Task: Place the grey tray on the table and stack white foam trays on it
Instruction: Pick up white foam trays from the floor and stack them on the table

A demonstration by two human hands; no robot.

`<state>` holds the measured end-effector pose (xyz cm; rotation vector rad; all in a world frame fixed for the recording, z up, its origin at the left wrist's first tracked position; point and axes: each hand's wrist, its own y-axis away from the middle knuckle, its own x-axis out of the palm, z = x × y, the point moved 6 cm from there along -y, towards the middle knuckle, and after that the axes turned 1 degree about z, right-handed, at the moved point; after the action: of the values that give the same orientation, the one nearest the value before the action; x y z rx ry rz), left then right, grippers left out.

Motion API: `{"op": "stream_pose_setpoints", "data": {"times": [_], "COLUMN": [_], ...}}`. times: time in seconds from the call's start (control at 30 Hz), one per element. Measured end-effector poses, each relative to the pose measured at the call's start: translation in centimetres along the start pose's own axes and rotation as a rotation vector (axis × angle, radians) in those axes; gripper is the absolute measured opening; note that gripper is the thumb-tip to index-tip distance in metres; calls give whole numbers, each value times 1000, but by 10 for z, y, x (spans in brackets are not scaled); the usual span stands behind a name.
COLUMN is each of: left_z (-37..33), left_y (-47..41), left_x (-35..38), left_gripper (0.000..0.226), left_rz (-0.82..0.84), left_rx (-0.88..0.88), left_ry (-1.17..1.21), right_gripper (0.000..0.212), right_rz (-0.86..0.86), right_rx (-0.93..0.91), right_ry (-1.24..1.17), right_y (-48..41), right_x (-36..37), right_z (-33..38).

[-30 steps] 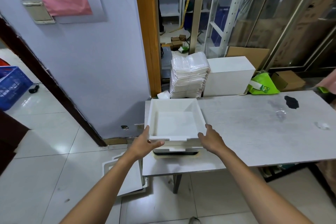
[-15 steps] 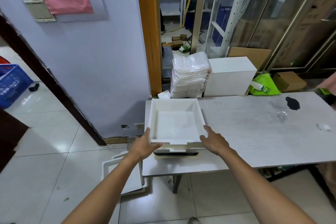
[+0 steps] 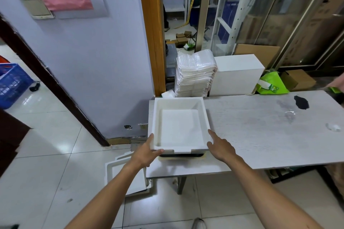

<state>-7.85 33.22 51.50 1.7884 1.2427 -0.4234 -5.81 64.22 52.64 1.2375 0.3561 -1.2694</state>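
A white foam tray [image 3: 179, 124] sits at the left end of the pale table [image 3: 260, 132]. It rests on a darker grey tray [image 3: 181, 155], of which only a strip shows under the foam's near edge. My left hand [image 3: 144, 152] grips the foam tray's near left corner, thumb over the front rim. My right hand [image 3: 219, 147] is beside the near right corner with its fingers spread, holding nothing; the index finger lies along the tray's right edge.
Behind the table stand a wrapped stack of white foam trays [image 3: 195, 74], a white box [image 3: 236, 74] and a green bag [image 3: 271, 85]. More foam trays [image 3: 128, 176] lie on the floor under my left arm. A black patch [image 3: 301, 102] marks the tabletop.
My right hand has let go of the foam tray's near right corner and opened beside it. My left hand has kept its grip. The tray has barely moved.
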Motion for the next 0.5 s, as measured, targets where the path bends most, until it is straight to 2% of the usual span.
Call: {"op": "stream_pose_setpoints", "data": {"times": [0.5], "left_z": [-2], "left_y": [-8], "left_x": [4], "left_gripper": [88], "left_rz": [-35], "left_rx": [11], "left_ry": [-83], "right_gripper": [62], "right_rz": [-36], "right_rx": [-13], "right_ry": [29], "right_y": [-7], "right_x": [-3], "right_z": [1]}}
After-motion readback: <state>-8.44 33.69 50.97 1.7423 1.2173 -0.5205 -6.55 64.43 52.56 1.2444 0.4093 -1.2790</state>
